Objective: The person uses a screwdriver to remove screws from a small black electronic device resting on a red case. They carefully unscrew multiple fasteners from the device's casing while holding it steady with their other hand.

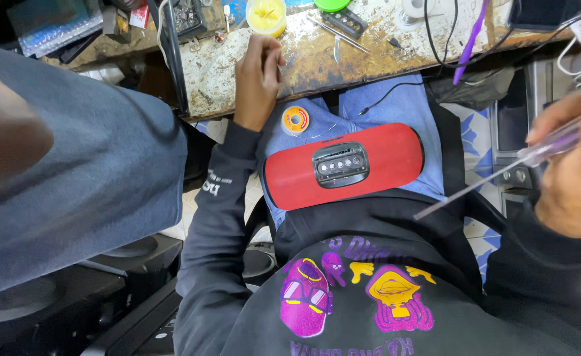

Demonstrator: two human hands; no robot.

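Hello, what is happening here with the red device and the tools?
A seated person has a red oval speaker lying across their lap, its control panel facing up. The right hand holds a screwdriver with a clear handle, away from the speaker. The left hand rests at the edge of a worn workbench, near a yellow pot. A solder spool lies on the lap.

Smooth red plastic speaker (284,178); worn, scratched wooden bench (238,72)

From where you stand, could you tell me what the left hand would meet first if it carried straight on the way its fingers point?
The left hand rests at the workbench edge, fingers pointing up across it. Straight ahead, the first thing would likely be the small yellow tub, though depth is hard to judge.
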